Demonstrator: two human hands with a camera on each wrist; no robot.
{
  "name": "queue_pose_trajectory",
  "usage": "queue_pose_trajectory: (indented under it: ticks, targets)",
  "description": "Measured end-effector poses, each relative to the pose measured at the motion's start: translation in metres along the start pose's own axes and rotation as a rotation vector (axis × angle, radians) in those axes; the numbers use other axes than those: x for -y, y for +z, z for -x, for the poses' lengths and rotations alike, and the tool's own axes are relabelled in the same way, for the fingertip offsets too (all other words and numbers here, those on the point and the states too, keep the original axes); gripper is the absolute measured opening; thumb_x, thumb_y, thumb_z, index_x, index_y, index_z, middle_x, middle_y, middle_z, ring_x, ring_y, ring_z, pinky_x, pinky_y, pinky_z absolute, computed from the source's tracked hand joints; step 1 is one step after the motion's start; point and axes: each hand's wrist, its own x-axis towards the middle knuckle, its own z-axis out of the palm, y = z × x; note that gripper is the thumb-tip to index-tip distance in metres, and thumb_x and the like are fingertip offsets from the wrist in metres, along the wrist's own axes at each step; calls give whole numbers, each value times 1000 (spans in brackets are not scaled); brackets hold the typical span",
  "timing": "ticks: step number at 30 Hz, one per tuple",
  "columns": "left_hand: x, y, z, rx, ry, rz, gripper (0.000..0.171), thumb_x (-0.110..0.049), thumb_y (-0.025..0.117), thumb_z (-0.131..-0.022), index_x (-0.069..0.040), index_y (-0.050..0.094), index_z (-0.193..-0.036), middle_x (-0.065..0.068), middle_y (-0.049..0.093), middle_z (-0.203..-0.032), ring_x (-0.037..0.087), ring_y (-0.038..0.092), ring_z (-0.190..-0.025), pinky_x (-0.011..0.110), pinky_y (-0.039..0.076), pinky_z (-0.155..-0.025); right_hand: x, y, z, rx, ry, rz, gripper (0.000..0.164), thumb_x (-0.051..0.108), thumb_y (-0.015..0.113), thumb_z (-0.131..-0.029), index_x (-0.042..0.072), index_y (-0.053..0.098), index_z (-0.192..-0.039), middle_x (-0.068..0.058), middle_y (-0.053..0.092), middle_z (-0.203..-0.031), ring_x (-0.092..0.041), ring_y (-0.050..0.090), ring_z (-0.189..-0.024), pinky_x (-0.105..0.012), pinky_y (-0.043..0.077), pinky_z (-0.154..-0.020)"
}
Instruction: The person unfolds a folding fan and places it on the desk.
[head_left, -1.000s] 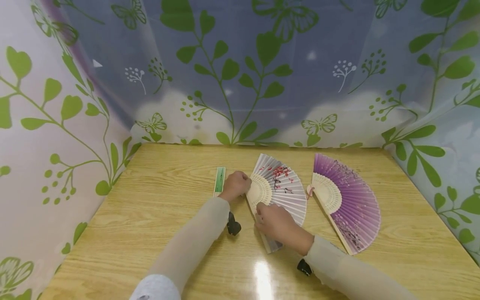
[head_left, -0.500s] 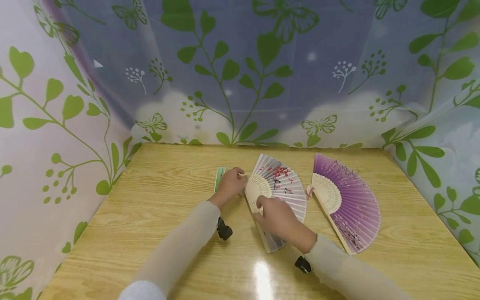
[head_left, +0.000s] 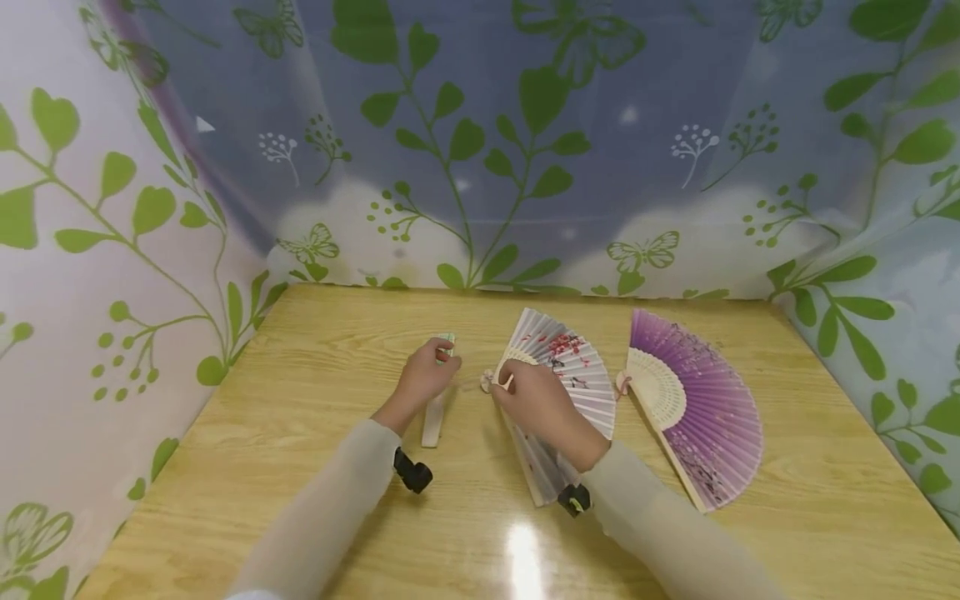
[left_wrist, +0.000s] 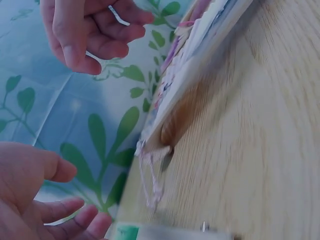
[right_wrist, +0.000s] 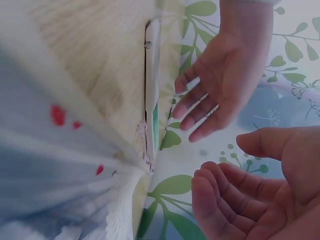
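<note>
In the head view my left hand [head_left: 426,379] hovers over a narrow pale strip [head_left: 432,421] with a green far end, a small metal pin showing near one end in the right wrist view. Its fingers bend loosely around nothing. My right hand [head_left: 542,400] hangs above the rib end of a spread white folding fan [head_left: 592,392] with red blossoms, hiding part of it. In the right wrist view the right hand [right_wrist: 250,200] has relaxed fingers with nothing between them. A pale pink cord [left_wrist: 152,175] dangles off the fan's pivot, between the two hands.
A spread purple folding fan [head_left: 720,400] with a pale rib section lies right of the white one. The wooden table [head_left: 315,358] meets a leaf-printed curtain [head_left: 480,208] at the back and both sides. Small black devices [head_left: 412,472] sit on the wrists.
My left hand has left the white fan's pivot and moved left over the pale strip. The right hand has shifted up and left toward the pivot. Both fans lie as before.
</note>
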Motion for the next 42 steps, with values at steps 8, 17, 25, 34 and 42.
queue_pose_trajectory:
  ticks: [8, 17, 25, 34, 42]
  targets:
    - [16, -17, 9, -4, -44, -33, 48, -26, 58, -96, -1, 48, -136, 19, 57, -125, 33, 58, -106, 43, 52, -84, 7, 10, -23, 28, -2, -24, 20, 25, 66, -93, 6, 67, -89, 0, 61, -67, -12, 52, -54, -26, 43, -50]
    - [22, -26, 19, 39, -93, -96, 50, -29, 60, -96, 1, 49, -134, 22, 56, -127, 35, 57, -110, 45, 51, -86, 16, 17, -52, 90, 58, -3, 24, 27, 66, -93, 4, 67, -91, -5, 66, -79, -15, 54, -60, -27, 45, -54]
    - [26, -26, 26, 83, -92, -198, 50, -32, 63, -93, 3, 54, -127, 20, 60, -122, 33, 59, -106, 45, 51, -85, 27, 18, -73, 170, 93, 25, 40, 30, 63, -94, 11, 52, -61, 4, 44, -53, -9, 38, -44, -23, 33, -44]
    - [27, -21, 33, 100, -70, -304, 48, -34, 66, -92, 4, 58, -119, 16, 65, -112, 22, 59, -85, 40, 52, -75, 31, 29, -88, 213, 129, 0, 51, 29, 64, -94, 13, 40, -52, 4, 34, -42, -10, 36, -35, -23, 35, -39]
    - [28, -17, 40, 74, -58, -399, 49, -39, 66, -90, 3, 60, -112, 13, 63, -104, 23, 57, -80, 38, 48, -64, 32, 43, -101, 171, 125, 34, 42, 29, 67, -92, 12, 46, -61, 1, 45, -56, -13, 43, -50, -27, 43, -51]
